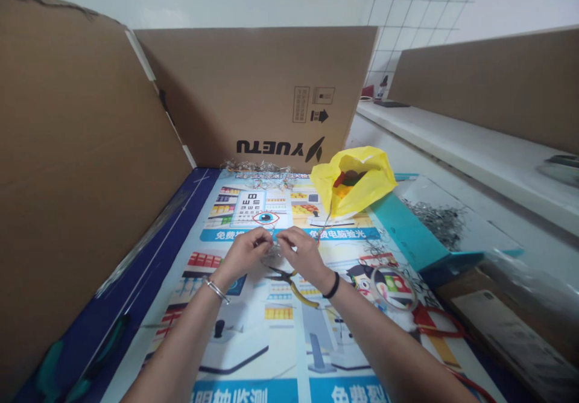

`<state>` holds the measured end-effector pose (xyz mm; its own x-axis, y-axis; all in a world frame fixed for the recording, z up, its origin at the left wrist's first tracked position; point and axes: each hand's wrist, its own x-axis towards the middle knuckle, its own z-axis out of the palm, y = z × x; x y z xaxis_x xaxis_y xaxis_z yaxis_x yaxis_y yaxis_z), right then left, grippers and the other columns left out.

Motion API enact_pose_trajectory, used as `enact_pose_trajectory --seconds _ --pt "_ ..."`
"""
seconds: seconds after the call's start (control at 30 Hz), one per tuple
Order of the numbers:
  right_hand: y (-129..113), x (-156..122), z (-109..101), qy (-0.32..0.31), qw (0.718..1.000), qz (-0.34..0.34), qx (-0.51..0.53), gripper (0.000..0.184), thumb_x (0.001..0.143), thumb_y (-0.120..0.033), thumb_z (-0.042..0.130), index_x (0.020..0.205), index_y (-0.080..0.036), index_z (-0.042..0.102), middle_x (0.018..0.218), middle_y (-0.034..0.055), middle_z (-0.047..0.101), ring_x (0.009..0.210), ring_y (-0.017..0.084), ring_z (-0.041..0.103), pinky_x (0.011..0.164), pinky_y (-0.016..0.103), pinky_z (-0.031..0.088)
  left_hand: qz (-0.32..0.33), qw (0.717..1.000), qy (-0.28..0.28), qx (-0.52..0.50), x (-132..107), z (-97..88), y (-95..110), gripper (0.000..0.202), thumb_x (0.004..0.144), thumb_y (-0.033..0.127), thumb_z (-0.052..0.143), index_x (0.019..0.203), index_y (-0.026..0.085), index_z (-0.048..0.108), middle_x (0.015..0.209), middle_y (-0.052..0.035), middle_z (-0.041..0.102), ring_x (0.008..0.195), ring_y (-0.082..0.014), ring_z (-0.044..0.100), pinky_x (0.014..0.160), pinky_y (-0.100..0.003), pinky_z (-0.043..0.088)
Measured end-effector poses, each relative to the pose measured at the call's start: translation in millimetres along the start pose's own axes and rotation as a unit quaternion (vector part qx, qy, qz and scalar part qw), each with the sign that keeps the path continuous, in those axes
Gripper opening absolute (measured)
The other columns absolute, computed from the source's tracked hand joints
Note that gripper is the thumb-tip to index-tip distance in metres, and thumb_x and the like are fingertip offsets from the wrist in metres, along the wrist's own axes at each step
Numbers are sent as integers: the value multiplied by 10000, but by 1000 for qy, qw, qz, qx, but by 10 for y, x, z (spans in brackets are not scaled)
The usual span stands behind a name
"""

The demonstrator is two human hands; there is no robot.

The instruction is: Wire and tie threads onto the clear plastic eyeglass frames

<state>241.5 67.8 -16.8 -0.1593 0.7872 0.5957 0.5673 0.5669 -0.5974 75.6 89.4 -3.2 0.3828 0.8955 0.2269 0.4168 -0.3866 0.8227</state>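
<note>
My left hand and my right hand meet above the middle of the printed sheet, fingertips pinched close together. Between and just below them shows a fine silvery wire; its exact shape is too small to make out. Both hands appear closed on it. Directly under my hands lies a pair of pliers with yellow handles, jaws pointing left and slightly apart. Beyond my right hand stands an open yellow bag with red, dark and orange items inside.
Wire scraps lie along the back cardboard wall. To the right are a tape roll, red-handled scissors, and a teal box holding wire clippings. A green-handled tool sits at lower left.
</note>
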Motion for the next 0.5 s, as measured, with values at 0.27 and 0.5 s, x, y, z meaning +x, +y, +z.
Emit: enact_pose_trajectory --seconds 0.27,0.5 --pt "37 -1 24 -24 999 -43 -7 154 812 -141 494 827 -204 633 823 49 627 803 148 579 733 267 470 -4 1000 -16 0 8 -17 -34 111 694 133 467 697 178 568 668 30 579 659 -120 524 641 -223 398" --pt "30 -1 22 -39 998 -33 -31 139 782 -115 492 754 -203 596 764 25 585 740 140 547 693 249 438 -17 999 -29 -10 5 -20 5 77 699 171 485 683 172 560 647 26 558 638 -119 504 623 -223 393"
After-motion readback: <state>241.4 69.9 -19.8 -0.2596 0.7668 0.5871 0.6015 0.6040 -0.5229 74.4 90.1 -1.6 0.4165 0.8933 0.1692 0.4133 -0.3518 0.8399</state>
